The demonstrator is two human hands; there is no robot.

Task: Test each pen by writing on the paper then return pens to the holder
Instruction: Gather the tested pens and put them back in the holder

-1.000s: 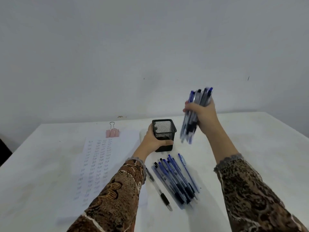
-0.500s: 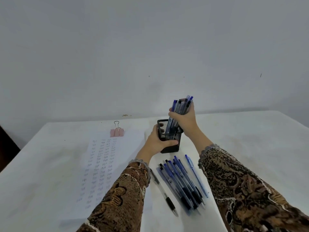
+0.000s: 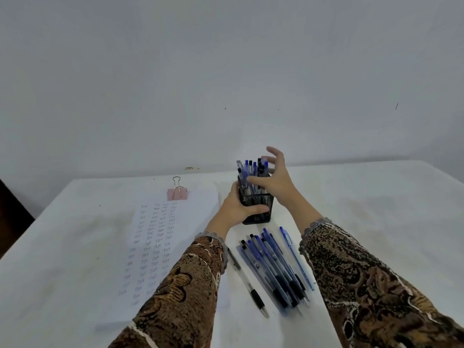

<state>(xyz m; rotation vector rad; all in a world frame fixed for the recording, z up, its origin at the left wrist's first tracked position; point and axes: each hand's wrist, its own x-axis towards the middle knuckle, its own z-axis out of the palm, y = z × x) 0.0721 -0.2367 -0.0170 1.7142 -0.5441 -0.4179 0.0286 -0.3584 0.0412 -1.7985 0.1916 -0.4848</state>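
A black mesh pen holder [image 3: 259,212] stands on the white table, and my left hand [image 3: 237,208] grips its left side with the thumb across the front. A bundle of blue and black pens [image 3: 252,173] stands upright inside it. My right hand [image 3: 275,175] hovers at the pens' tops with fingers spread, holding nothing. Several more blue pens [image 3: 272,268] lie in a heap in front of the holder. One clear pen with a black grip [image 3: 247,280] lies to the heap's left. The paper [image 3: 160,247], filled with rows of handwriting, lies on the left.
A pink binder clip [image 3: 177,192] clamps the paper's far edge. The white table [image 3: 376,222] ends at a pale wall just behind the holder. A dark object [image 3: 11,222] shows past the table's left edge.
My right hand lowered the bundle of pens into the holder and let go; its fingers are now spread above them. My left hand has kept its grip on the holder.
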